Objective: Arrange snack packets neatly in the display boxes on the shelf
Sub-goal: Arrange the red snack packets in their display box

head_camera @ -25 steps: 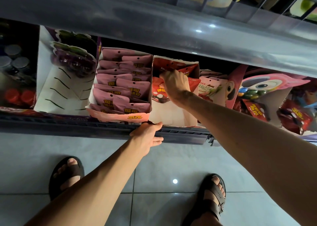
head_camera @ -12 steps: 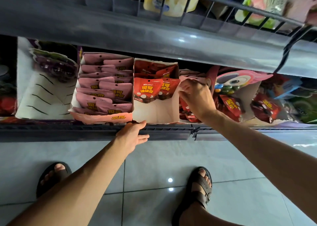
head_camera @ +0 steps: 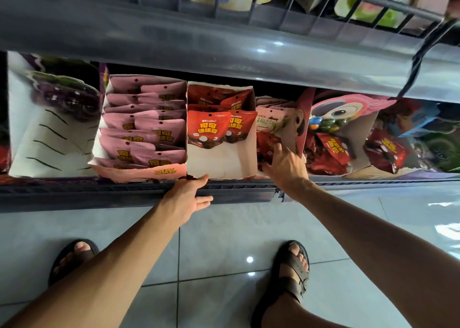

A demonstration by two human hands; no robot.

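Note:
A white display box [head_camera: 221,162] on the lower shelf holds several red snack packets [head_camera: 207,128] standing toward its back; its front half is bare. To its left a pink box [head_camera: 139,172] is full of pink packets [head_camera: 146,128]. My left hand [head_camera: 185,198] rests at the front edge of the white box, thumb on its rim, fingers spread. My right hand [head_camera: 286,165] reaches into the box to the right, fingers on loose red packets [head_camera: 267,144] there; whether it grips one I cannot tell.
A purple grape box [head_camera: 49,133] stands at the left. Cartoon-faced boxes [head_camera: 348,118] with more red packets [head_camera: 333,145] sit at the right. A grey shelf lip [head_camera: 224,43] overhangs above. My sandalled feet [head_camera: 291,278] stand on the tiled floor.
My right hand has left the white box, moved right and dropped into the neighbouring box among loose red packets. Two red packets now stand upright in the white box. The left hand stays put.

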